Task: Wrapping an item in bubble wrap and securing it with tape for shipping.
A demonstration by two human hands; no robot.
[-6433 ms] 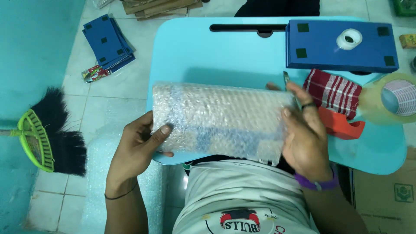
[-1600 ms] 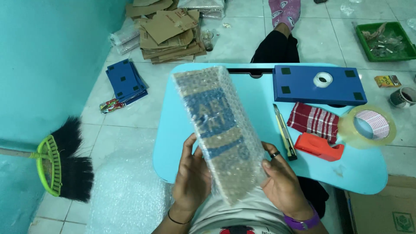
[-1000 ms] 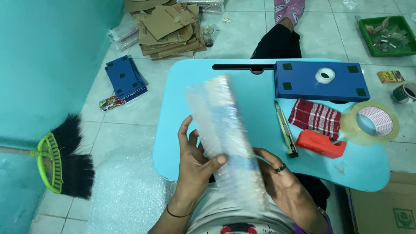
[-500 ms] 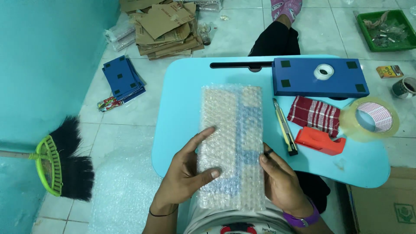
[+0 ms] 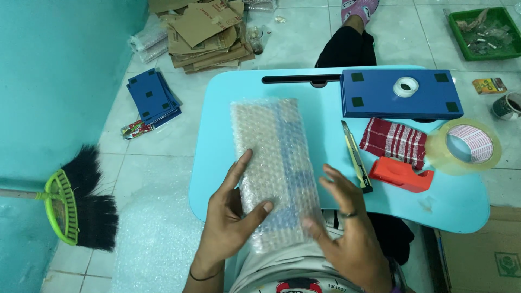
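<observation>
Bright, even light; soft shadows; edges perhaps slightly bowed; focus sharp.

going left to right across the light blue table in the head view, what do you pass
Bubble-wrapped package under the left hand and right hand → utility knife → red tape dispenser below the red checked cloth → roll of clear tape at the right edge.
</observation>
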